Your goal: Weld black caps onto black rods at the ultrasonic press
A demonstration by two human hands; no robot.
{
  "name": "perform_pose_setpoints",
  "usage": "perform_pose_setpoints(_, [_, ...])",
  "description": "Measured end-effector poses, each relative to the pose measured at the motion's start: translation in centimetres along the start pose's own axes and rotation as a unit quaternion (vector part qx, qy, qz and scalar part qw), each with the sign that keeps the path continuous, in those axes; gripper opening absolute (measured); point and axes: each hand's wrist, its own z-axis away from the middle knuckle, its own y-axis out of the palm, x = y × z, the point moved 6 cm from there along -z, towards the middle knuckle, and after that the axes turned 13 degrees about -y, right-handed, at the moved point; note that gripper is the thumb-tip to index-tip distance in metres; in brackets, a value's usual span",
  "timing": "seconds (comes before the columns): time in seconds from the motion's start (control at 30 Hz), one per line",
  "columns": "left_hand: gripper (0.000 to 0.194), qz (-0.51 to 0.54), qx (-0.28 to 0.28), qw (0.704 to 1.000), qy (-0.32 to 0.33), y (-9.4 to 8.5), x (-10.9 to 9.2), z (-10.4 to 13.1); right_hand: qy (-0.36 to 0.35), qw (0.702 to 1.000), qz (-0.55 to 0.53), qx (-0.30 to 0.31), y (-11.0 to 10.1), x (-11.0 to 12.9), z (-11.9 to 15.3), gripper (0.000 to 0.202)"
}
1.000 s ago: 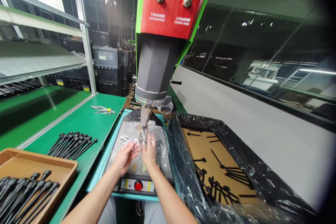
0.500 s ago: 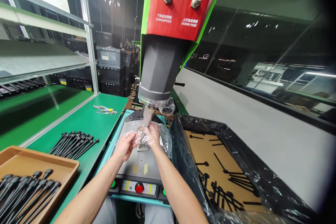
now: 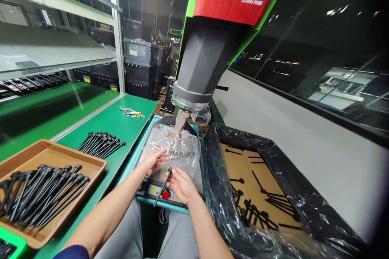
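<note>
Between the thumb and fingers of my right hand is a black rod with a knob-like head, tilted, its thin end pointing down toward my lap. My left hand is open, fingers stretched to the right, near the front edge of a crumpled clear plastic sheet. That sheet lies over the machine's base plate and fixture, so the fixture shows only dimly. Just above it, the metal tip of the press reaches down to the sheet. A red button sits on the panel beside the held rod.
A brown tray of black rods stands left, with more rods on the green table and pliers farther back. To the right is a bin lined with black plastic, rods on its cardboard. The red-and-green press head overhangs.
Both hands have come back from under the press tip toward me. A black rod now shows in my right hand, and my left hand has opened. The view has tipped downward.
</note>
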Motion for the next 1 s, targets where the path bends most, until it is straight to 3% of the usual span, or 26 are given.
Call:
perform_pose_setpoints(0.2, [0.035,-0.107,0.087,0.985,-0.103,-1.7,4.4,6.5,-0.091,0.995,0.027,-0.025,1.2,1.3,0.4,0.040])
perform_pose_setpoints(0.3, [0.028,-0.174,0.128,0.973,-0.085,-2.2,5.1,9.2,-0.111,0.991,0.069,-0.029,1.9,1.3,-0.1,0.041])
perform_pose_setpoints(0.37, [0.026,-0.207,0.106,0.971,-0.063,-3.0,4.7,10.1,-0.108,0.990,0.092,-0.021,2.7,1.1,-0.3,0.044])
perform_pose_setpoints(0.5, [0.027,-0.220,-0.007,0.975,-0.018,-6.3,1.1,10.1,-0.090,0.985,0.146,-0.031,3.3,1.1,0.0,0.062])
perform_pose_setpoints(0.63, [0.027,-0.188,-0.150,0.968,0.071,-12.8,-5.9,10.0,-0.074,0.981,0.177,-0.040,1.5,1.3,1.5,0.068])
perform_pose_setpoints(0.77, [0.031,-0.190,-0.257,0.942,0.104,-19.2,-11.4,10.7,-0.053,0.978,0.191,-0.061,-1.7,0.9,3.6,0.068])
perform_pose_setpoints(0.87, [0.030,-0.207,-0.304,0.925,0.100,-22.3,-13.5,12.0,-0.032,0.977,0.189,-0.087,-3.8,0.4,5.0,0.071])
perform_pose_setpoints(1.0, [0.026,-0.236,-0.341,0.907,0.069,-25.7,-13.2,15.6,0.007,0.977,0.172,-0.122,-5.9,-0.7,6.5,0.072])
